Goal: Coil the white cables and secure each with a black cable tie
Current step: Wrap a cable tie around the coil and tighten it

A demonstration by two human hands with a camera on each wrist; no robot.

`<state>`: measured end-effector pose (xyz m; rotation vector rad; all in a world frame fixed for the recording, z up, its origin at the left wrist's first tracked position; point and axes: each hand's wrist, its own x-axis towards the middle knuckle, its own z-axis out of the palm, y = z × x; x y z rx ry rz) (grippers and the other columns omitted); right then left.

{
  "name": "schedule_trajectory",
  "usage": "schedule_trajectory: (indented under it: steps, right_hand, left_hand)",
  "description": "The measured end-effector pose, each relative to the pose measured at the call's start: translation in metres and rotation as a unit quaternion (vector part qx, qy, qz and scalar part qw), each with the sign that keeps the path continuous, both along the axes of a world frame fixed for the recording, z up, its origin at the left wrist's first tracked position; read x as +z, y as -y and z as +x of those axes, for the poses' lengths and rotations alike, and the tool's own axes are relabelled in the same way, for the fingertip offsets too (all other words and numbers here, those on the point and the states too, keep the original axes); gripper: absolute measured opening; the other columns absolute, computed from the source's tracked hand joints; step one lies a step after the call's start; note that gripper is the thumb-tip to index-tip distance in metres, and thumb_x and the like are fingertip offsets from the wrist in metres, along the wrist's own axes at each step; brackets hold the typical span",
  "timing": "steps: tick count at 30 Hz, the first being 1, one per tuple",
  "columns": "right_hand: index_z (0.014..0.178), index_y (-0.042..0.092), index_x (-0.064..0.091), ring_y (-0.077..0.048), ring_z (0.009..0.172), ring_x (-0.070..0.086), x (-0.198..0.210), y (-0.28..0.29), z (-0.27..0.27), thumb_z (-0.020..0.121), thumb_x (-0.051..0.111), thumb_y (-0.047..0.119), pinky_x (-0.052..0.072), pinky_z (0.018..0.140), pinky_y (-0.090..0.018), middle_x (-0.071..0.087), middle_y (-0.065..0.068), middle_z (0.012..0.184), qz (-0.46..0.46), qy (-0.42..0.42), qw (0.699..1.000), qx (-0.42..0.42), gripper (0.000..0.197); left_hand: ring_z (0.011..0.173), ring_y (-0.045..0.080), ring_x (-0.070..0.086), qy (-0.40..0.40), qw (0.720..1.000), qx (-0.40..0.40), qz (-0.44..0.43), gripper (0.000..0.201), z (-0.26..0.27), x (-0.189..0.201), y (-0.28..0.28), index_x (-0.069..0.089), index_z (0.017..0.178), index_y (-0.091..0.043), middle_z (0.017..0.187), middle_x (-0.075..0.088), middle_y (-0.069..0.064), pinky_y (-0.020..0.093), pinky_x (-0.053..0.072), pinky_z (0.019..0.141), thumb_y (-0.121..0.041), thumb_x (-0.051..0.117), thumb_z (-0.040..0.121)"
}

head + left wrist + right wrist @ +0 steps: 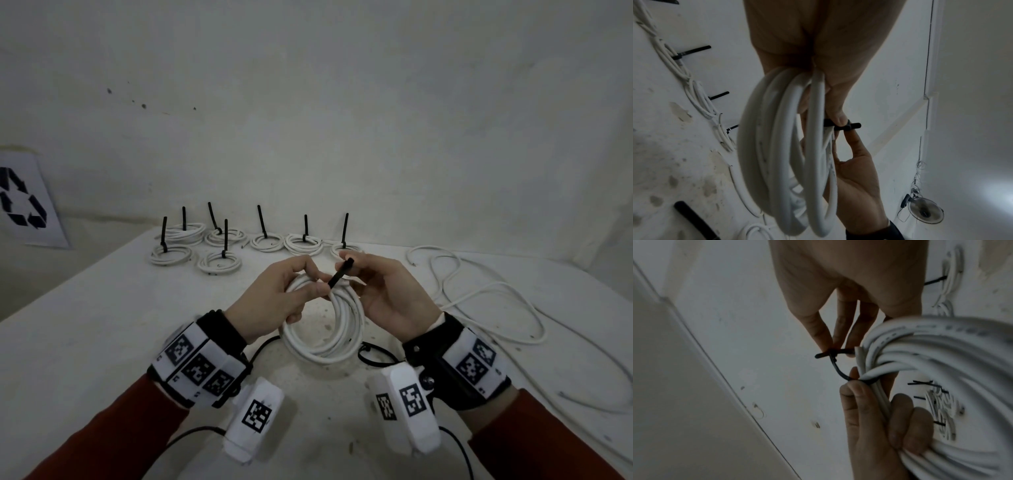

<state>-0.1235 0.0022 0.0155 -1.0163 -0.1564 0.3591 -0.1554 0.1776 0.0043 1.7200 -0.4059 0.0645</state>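
Observation:
A coil of white cable (323,329) hangs upright over the table's middle. My left hand (291,291) grips its top strands, fingers curled round the bundle (900,426). A black cable tie (340,274) loops round those strands (838,369). My right hand (373,284) pinches the tie where tail meets head (831,352); the short tail end sticks out past the fingers (856,125). In the left wrist view the coil (777,154) fills the middle and my left thumb presses on the tie (838,120).
Several tied white coils (239,243) with upright black tie tails line the table's far edge. Loose white cable (479,294) sprawls on the right. A black tie loop (373,356) lies under my right wrist. A recycling sign (24,202) hangs on the left wall.

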Motion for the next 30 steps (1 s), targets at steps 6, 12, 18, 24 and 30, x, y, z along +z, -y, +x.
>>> schedule_trajectory:
  steps: [6,12,18,24,30]
  right_hand:
    - [0.108,0.009,0.059,-0.02,0.067,0.06,0.004,0.0,0.001,0.088,0.047,0.0,0.053,0.066,-0.033,0.063,-0.008,0.074,0.01,-0.011,1.0,0.005,0.025]
    - [0.098,0.007,0.062,-0.017,0.063,0.067,0.012,0.003,0.002,0.081,0.057,0.008,0.056,0.057,-0.027,0.067,-0.006,0.076,-0.036,0.004,0.999,0.04,0.018]
    - [0.082,0.01,0.064,-0.014,0.052,0.051,0.026,0.014,0.012,0.086,0.066,0.037,0.045,0.058,-0.027,0.056,0.0,0.059,-0.33,0.043,0.943,0.003,0.028]
    - [0.079,0.009,0.067,-0.01,0.047,0.054,0.032,0.011,0.008,0.092,0.058,0.036,0.054,0.054,-0.023,0.057,0.002,0.056,-0.302,-0.022,0.95,0.076,0.031]
    - [0.085,0.001,0.065,-0.008,0.047,0.049,0.023,0.007,0.003,0.094,0.056,0.015,0.052,0.052,-0.021,0.05,0.0,0.053,-0.203,-0.05,0.976,0.062,0.019]
  left_hand:
    - [0.043,0.013,0.029,0.06,0.997,-0.039,0.018,0.023,-0.003,0.001,0.003,0.047,0.083,0.003,0.06,0.061,-0.01,0.023,0.03,0.042,-0.015,0.062,0.087]
    - [0.046,0.003,0.04,0.136,0.987,0.003,0.088,0.015,-0.004,0.003,0.006,0.053,0.079,-0.012,0.055,0.057,-0.018,0.018,0.034,0.05,-0.018,0.065,0.086]
    - [0.07,0.0,0.055,0.354,0.885,0.074,0.295,0.019,0.016,0.003,-0.011,0.057,0.08,-0.013,0.073,0.06,-0.012,0.015,0.04,0.065,-0.029,0.056,0.088]
    - [0.067,0.021,0.057,0.415,0.804,0.074,0.42,0.011,0.027,-0.004,-0.014,0.043,0.091,-0.027,0.08,0.059,0.002,0.038,0.048,0.055,-0.036,0.038,0.09]
    - [0.086,-0.007,0.064,0.313,0.926,0.107,0.183,0.013,0.023,-0.005,-0.016,0.06,0.082,-0.013,0.095,0.067,-0.023,0.01,0.046,0.075,-0.024,0.064,0.088]
